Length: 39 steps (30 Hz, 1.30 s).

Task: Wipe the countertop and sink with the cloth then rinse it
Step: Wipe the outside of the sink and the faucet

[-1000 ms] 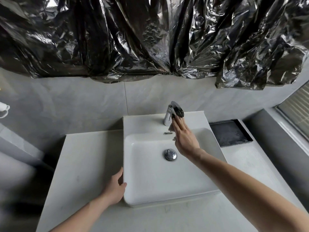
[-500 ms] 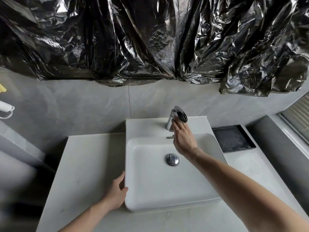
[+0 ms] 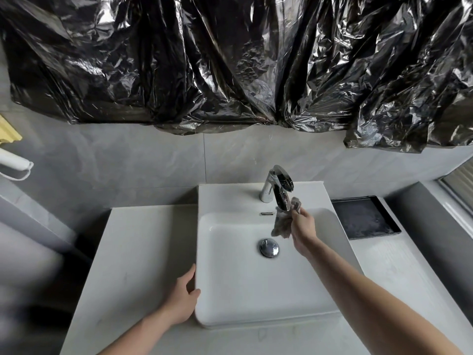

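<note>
One white sink (image 3: 256, 298) — pale countertop (image 3: 133, 252), black plastic sheeting (image 3: 230, 60) above

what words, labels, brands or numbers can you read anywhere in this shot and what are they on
None: no readable text shows in the head view.
The faucet is bare chrome with no brand mark to be made out.
The sink, the cloth held in the right hand and the black tray show no lettering.
The black plastic sheet shows only creases and glare.
The yellow object at the left edge is cut off and shows no writing.
</note>
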### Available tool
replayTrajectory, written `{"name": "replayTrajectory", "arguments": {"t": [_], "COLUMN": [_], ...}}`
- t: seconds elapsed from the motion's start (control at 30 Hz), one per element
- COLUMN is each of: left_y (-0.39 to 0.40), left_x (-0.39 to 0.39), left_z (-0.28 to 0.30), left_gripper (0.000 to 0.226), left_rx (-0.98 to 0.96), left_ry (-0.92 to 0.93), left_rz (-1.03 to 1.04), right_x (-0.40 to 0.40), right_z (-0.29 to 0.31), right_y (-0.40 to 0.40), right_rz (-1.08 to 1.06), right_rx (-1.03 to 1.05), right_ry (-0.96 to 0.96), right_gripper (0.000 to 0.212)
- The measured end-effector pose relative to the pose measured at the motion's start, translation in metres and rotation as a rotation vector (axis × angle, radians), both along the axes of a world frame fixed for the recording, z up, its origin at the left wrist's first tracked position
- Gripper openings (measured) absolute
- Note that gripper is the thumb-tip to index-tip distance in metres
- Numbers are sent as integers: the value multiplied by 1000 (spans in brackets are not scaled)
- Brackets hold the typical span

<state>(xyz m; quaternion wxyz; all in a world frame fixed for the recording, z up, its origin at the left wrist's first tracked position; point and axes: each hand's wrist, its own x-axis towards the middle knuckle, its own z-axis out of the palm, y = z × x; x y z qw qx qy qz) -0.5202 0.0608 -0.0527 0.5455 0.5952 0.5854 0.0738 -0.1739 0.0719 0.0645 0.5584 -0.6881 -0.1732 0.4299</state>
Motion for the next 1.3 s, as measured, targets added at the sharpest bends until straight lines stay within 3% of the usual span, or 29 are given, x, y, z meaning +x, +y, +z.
{"name": "replayTrajectory", "arguments": {"t": [0.07, 0.2, 0.4, 0.5, 0.6, 0.8, 0.93, 1.03, 1.2, 1.3], "left_y": [1, 1, -1, 0, 1, 1, 0, -1, 1, 2], "left_x": [-1, 2, 1, 1, -1, 0, 1, 3, 2, -2], "left_z": [-4, -3, -5, -4, -5, -6, -5, -4, -4, -7], "left_gripper": [81, 84, 77, 76, 78, 78, 75, 75, 77, 81], "left_rx": [-2, 3, -17, -23, -29, 6, 11, 5, -9, -21], "left_ry": [-9, -13, -21, -17, -15, -5, 3, -5, 7, 0], "left_rz": [1, 10, 12, 13, 1, -4, -1, -1, -4, -7], "right_x": [1, -7, -3, 0, 0, 2, 15, 20, 14, 19], "right_z": [5, 35, 13, 7, 16, 40, 44, 59, 60, 49], "right_y": [16, 42, 19, -2, -12, 21, 53, 69, 49, 27], "right_rz": [-28, -139, -105, -28, -17, -159, -143, -39, 211, 217], "right_rx": [-5, 122, 234, 231, 93, -22, -63, -16, -21, -4], "right_ry": [272, 614, 695, 590, 399, 155, -79, -221, -855, -813], "right_gripper": [41, 37, 31, 22, 3, 43, 42, 27, 35, 39]}}
